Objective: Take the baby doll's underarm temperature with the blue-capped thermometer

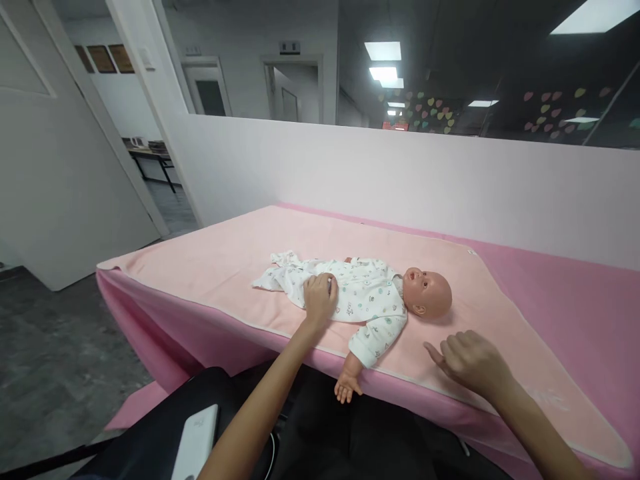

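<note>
the doll (pixel 363 290) lay on its back on the worktop (pixel 220 260); the left hand (pixel 320 298) touched its outfit (pixel 383 333), grasp unclear. the right hand (pixel 473 360), fingers loosely released, was near its head (pixel 434 295). a light touch suited thin cloth.

Cool, diffuse light fell evenly on the pale pink sheet (pixel 215 267) and the white wall (pixel 350 160). The large light panel (pixel 595 17) at upper right was overexposed to plain white; smaller bright patches (pixel 383 51) glared in the dark glass (pixel 500 60). A soft highlight marked the doll's head (pixel 434 293), with a faint, blurred shadow beside it. The floor (pixel 40 340) at left was dim, its texture muted. Wide-angle distortion tilted the door (pixel 75 173) and stretched the right forearm (pixel 535 420) toward the lower corner. Fine detail was slightly soft throughout.
</note>
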`<state>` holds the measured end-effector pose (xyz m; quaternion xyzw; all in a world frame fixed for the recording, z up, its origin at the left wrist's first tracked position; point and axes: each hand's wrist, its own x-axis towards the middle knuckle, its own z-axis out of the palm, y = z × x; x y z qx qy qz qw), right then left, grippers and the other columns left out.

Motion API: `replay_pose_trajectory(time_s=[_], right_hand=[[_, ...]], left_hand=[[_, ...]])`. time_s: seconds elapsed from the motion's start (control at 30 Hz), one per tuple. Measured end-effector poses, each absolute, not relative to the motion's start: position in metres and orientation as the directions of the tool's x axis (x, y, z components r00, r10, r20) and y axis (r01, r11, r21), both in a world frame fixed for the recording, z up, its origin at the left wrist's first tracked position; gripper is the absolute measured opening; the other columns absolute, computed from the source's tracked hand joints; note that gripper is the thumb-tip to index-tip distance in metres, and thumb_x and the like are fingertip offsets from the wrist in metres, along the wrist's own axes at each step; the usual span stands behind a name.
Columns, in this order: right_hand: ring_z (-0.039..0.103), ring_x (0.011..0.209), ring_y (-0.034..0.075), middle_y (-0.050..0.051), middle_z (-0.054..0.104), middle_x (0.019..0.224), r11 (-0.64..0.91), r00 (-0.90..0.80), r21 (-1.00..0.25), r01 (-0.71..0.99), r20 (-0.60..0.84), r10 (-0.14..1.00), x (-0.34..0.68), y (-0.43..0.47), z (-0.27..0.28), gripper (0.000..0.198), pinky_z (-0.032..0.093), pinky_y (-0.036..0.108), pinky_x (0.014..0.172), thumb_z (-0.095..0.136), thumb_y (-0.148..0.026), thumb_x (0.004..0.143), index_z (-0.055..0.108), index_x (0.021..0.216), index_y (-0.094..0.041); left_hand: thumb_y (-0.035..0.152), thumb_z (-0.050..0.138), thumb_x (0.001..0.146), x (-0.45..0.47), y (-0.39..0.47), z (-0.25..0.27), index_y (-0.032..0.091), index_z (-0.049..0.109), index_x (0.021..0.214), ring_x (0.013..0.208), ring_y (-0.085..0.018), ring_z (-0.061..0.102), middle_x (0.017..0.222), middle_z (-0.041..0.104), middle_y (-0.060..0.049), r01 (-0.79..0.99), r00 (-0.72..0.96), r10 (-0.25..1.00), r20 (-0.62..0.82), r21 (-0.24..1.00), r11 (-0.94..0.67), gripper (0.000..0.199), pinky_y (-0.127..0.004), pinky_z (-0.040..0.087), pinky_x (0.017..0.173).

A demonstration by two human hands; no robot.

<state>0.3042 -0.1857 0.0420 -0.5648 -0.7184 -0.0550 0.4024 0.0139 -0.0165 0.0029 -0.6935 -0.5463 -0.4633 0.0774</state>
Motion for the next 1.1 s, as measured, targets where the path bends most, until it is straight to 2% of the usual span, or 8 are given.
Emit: replay_pose_trajectory(time_s=[0.17, 0.23, 0.33, 0.43, 0.53, 0.7, 0.93, 1.1], right_hand=[[0.042, 0.037, 0.011, 0.004, 0.051, 0.038, 0.363, -0.378, 0.136, 0.922, 0.524, 0.763, 0.304, -0.155, 0.009, 0.058, 0.019, 0.026, 0.044, 0.037, -0.047, 0.088, 0.050, 0.040, -0.018], [0.047, 0.041, 0.012, 0.004, 0.055, 0.043, 0.299, -0.349, 0.181, 0.937, 0.488, 0.800, 0.311, -0.151, 0.003, 0.055, 0.018, 0.027, 0.046, 0.036, -0.045, 0.089, 0.052, 0.044, -0.017], [0.053, 0.048, 0.013, 0.003, 0.059, 0.052, 0.244, -0.273, 0.124, 0.962, 0.475, 0.837, 0.316, -0.150, -0.001, 0.049, 0.022, 0.026, 0.048, 0.033, -0.041, 0.091, 0.055, 0.054, -0.017], [0.053, 0.048, 0.012, 0.002, 0.059, 0.054, 0.208, -0.211, 0.059, 0.976, 0.467, 0.859, 0.313, -0.149, -0.001, 0.047, 0.023, 0.025, 0.047, 0.034, -0.042, 0.090, 0.054, 0.056, -0.018], [0.055, 0.049, 0.013, 0.001, 0.060, 0.054, 0.184, -0.157, -0.014, 0.983, 0.461, 0.874, 0.307, -0.149, 0.005, 0.044, 0.027, 0.024, 0.046, 0.038, -0.043, 0.089, 0.053, 0.055, -0.019], [0.062, 0.066, 0.015, 0.003, 0.067, 0.077, 0.339, -0.194, -0.240, 0.910, 0.477, 0.857, 0.303, -0.150, 0.011, 0.028, 0.045, 0.023, 0.057, 0.041, -0.037, 0.089, 0.062, 0.079, -0.020], [0.064, 0.091, 0.022, 0.010, 0.067, 0.101, 0.487, -0.399, -0.054, 0.871, 0.500, 0.769, 0.308, -0.134, -0.016, 0.034, 0.053, 0.036, 0.076, 0.035, -0.008, 0.081, 0.064, 0.093, -0.019], [0.060, 0.101, 0.022, 0.006, 0.062, 0.111, 0.511, -0.396, -0.128, 0.850, 0.483, 0.781, 0.315, -0.134, -0.032, 0.046, 0.052, 0.039, 0.085, 0.035, -0.003, 0.076, 0.063, 0.104, -0.026]], left_hand=[[0.024, 0.040, 0.085, 0.007, -0.013, 0.008, 0.019, 0.055, 0.090, 0.070, -0.021, 0.050, 0.068, 0.057, -0.004, 0.833, -0.115, 0.671, 0.733, 0.439, -0.336, 0.017, -0.037, 0.032, 0.074], [0.023, 0.041, 0.083, 0.008, -0.013, 0.015, 0.018, 0.054, 0.094, 0.075, -0.023, 0.050, 0.070, 0.056, -0.004, 0.839, -0.178, 0.639, 0.748, 0.455, -0.299, 0.017, -0.038, 0.032, 0.075], [0.021, 0.043, 0.082, 0.027, -0.018, 0.029, 0.018, 0.054, 0.094, 0.082, -0.024, 0.049, 0.079, 0.057, -0.006, 0.858, -0.109, 0.566, 0.817, 0.365, -0.361, 0.017, -0.039, 0.031, 0.078], [0.018, 0.041, 0.083, 0.064, -0.022, 0.039, 0.019, 0.054, 0.091, 0.081, -0.021, 0.049, 0.082, 0.058, -0.005, 0.763, 0.236, 0.497, 0.835, 0.158, -0.627, 0.015, -0.035, 0.033, 0.078], [0.019, 0.041, 0.083, 0.099, -0.020, 0.038, 0.019, 0.055, 0.089, 0.083, -0.021, 0.049, 0.086, 0.058, -0.006, 0.663, 0.470, 0.438, 0.767, 0.021, -0.748, 0.015, -0.035, 0.034, 0.078], [0.020, 0.043, 0.083, 0.111, -0.011, 0.021, 0.019, 0.055, 0.085, 0.082, -0.019, 0.050, 0.084, 0.058, -0.005, 0.667, 0.364, 0.538, 0.761, 0.190, -0.721, 0.012, -0.034, 0.036, 0.075], [0.016, 0.047, 0.077, 0.104, -0.014, 0.018, 0.019, 0.053, 0.081, 0.079, -0.019, 0.050, 0.081, 0.058, -0.004, 0.634, 0.361, 0.550, 0.753, 0.235, -0.737, 0.008, -0.034, 0.036, 0.075], [0.015, 0.047, 0.075, 0.105, -0.012, 0.017, 0.020, 0.051, 0.080, 0.080, -0.018, 0.051, 0.081, 0.058, -0.004, 0.617, 0.388, 0.539, 0.748, 0.224, -0.755, 0.008, -0.035, 0.035, 0.077]])
